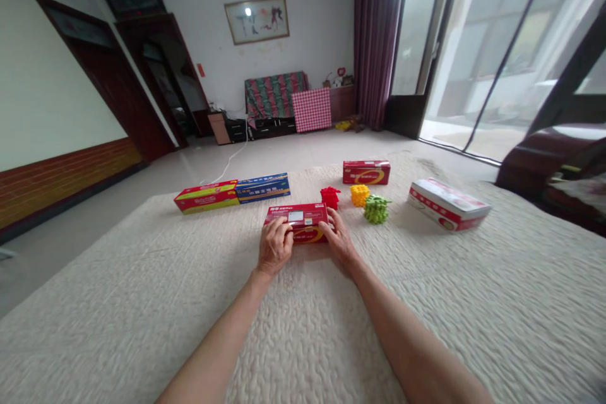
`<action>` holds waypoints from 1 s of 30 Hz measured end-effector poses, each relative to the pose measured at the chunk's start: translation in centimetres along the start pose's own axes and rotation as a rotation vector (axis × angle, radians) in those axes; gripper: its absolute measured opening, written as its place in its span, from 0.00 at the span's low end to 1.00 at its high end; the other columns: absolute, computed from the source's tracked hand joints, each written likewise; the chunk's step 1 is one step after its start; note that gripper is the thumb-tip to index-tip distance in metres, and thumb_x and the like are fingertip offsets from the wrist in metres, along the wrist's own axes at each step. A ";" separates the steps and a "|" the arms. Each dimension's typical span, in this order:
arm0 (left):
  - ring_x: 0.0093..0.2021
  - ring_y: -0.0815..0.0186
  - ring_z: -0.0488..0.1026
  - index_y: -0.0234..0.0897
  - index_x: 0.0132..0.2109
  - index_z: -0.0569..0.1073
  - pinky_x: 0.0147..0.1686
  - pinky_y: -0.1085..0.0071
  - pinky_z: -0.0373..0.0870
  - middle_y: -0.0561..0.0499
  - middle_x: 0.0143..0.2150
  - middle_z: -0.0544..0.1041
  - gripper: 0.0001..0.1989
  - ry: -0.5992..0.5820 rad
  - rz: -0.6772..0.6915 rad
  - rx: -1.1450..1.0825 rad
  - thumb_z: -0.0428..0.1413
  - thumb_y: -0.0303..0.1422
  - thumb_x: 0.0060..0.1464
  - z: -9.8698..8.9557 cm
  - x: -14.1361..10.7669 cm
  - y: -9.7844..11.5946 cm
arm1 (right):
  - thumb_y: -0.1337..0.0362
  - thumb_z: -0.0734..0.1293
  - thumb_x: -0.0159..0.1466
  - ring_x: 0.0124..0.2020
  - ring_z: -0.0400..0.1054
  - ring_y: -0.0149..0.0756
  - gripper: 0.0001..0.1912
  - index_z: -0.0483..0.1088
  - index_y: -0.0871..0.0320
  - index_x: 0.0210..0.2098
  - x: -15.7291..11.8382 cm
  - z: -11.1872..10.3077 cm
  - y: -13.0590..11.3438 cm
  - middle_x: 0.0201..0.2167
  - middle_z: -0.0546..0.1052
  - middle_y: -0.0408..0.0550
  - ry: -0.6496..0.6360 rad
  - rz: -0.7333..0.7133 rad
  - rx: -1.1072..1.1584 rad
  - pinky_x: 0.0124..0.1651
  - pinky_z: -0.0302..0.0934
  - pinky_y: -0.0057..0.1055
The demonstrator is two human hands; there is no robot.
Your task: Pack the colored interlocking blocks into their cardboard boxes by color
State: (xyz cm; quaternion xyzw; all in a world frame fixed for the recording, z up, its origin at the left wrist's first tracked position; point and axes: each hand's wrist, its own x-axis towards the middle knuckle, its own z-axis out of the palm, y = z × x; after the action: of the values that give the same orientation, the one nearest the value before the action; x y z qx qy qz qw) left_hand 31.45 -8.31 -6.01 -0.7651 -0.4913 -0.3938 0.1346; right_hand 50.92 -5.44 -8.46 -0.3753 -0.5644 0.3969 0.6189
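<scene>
Left hand [275,245] and right hand [339,240] clasp a glossy red oblong cardboard box [297,216], dead centre!
Left fingers curl over its top, right hand wraps the right end, and the box sits on a cream quilted cover [303,341]; just beyond, right of centre, a bright red knobbly cluster [330,197], a yellow knobbly cube [360,195] and a spiky green cluster [376,209]; left of centre, a long red-and-yellow carton [207,196] meets a long blue carton [263,188]; far right, a flat white-and-red carton [449,203].
</scene>
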 end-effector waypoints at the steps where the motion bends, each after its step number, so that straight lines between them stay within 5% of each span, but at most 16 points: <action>1: 0.54 0.57 0.72 0.39 0.40 0.73 0.56 0.55 0.67 0.43 0.51 0.76 0.07 -0.004 -0.003 0.005 0.50 0.28 0.59 0.1 -0.1 0.1 | 0.49 0.66 0.59 0.48 0.71 0.45 0.29 0.65 0.53 0.57 0.0 -0.1 0.1 0.48 0.77 0.51 0.003 -0.008 0.000 0.47 0.68 0.42; 8: 0.49 0.59 0.75 0.39 0.38 0.75 0.53 0.60 0.69 0.44 0.45 0.79 0.11 -0.038 0.018 0.006 0.48 0.31 0.61 -1.2 1.8 -0.1 | 0.52 0.66 0.59 0.47 0.71 0.43 0.27 0.65 0.55 0.55 0.4 -0.3 0.7 0.49 0.76 0.52 -0.003 -0.012 0.082 0.48 0.68 0.40; 11: 0.51 0.58 0.74 0.38 0.40 0.76 0.56 0.58 0.68 0.44 0.47 0.79 0.11 -0.049 -0.082 0.005 0.49 0.32 0.59 -2.2 3.5 -1.4 | 0.52 0.66 0.60 0.50 0.70 0.43 0.26 0.65 0.55 0.55 0.6 -0.2 1.2 0.52 0.74 0.53 0.007 -0.014 0.083 0.51 0.66 0.41; 18: 0.46 0.59 0.78 0.39 0.42 0.79 0.49 0.64 0.73 0.48 0.46 0.81 0.14 -0.344 -0.249 -0.092 0.58 0.33 0.46 -3.1 5.8 -4.6 | 0.53 0.65 0.61 0.52 0.69 0.43 0.25 0.64 0.54 0.55 0.8 -0.2 1.5 0.53 0.74 0.52 -0.003 -0.002 0.085 0.53 0.65 0.42; 30: 0.49 0.56 0.75 0.40 0.50 0.77 0.48 0.65 0.73 0.48 0.50 0.77 0.23 -0.582 -0.065 -0.112 0.61 0.40 0.45 -4.8 7.3 -5.1 | 0.53 0.66 0.59 0.53 0.68 0.45 0.26 0.64 0.54 0.55 0.8 -0.3 0.9 0.52 0.74 0.52 -0.012 0.027 0.072 0.52 0.66 0.43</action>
State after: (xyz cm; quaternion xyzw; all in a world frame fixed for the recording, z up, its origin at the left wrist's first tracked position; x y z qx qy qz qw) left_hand 26.33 -3.98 1.53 -0.8359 -0.5111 -0.1885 -0.0670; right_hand 51.21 -4.36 -9.00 -0.3580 -0.5484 0.4276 0.6231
